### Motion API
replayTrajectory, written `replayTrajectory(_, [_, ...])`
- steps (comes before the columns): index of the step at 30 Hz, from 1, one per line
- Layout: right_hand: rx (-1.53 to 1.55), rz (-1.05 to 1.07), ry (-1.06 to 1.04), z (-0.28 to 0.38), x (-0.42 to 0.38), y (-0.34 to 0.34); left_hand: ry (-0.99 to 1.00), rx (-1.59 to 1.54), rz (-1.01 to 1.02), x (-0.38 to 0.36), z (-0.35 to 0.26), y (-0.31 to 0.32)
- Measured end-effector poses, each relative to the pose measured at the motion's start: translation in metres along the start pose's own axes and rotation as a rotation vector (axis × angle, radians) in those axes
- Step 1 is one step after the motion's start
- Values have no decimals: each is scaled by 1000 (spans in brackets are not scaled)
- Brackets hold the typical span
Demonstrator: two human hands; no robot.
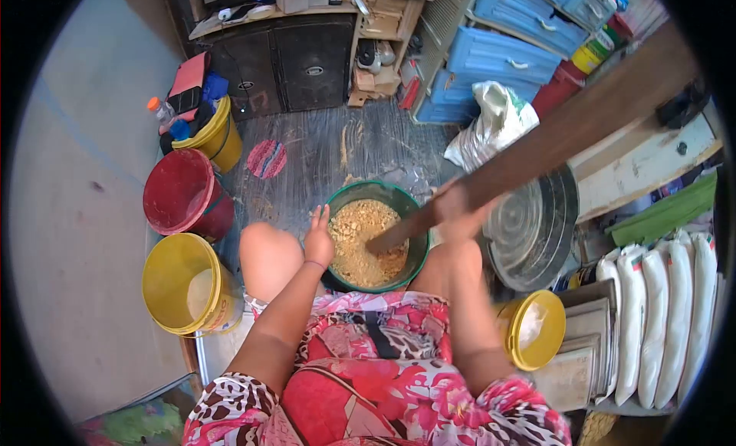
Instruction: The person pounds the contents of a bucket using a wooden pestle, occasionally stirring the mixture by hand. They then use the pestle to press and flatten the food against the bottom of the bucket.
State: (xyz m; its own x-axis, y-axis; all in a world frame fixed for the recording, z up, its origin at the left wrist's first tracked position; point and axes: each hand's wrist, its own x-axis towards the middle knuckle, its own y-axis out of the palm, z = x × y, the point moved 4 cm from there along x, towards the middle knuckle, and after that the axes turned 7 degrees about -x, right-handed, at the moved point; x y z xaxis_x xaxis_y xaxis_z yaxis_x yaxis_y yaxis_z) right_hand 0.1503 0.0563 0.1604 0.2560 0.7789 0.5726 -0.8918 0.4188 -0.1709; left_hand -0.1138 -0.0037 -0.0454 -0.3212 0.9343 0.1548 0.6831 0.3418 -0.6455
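Note:
A green bucket (418, 268) stands between my knees, partly filled with crumbly yellow-tan lumps and powder (360, 220). Against its left rim lies my left hand (318, 241), the fingers stretched out and slightly apart. My right hand (458, 212), blurred by motion, is wrapped round a long, thick wooden pestle (537, 151). The pestle slants from the upper right down into the bucket, its lower end touching the lumpy material.
Yellow buckets (157, 312) and a red bucket (165, 216) line the left wall. To my right are a wide black basin (567, 216), a small yellow bucket (558, 323) and stacked white packs (659, 323). A white sack (498, 128) sits before blue drawers (502, 55).

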Motion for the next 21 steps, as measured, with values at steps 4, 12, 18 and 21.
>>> replayTrajectory(4, [178,202,285,-74,-110,23,-45,-45,80,10,2,1])
replayTrajectory(12, [478,-2,-87,35,-57,-35,162,209,245,61,6,0])
replayTrajectory(18, [480,118,-200,180,74,-122,-292,74,109,17,18,6])
replayTrajectory(21, [501,364,-477,264,186,-165,-314,45,66,7,13,6])
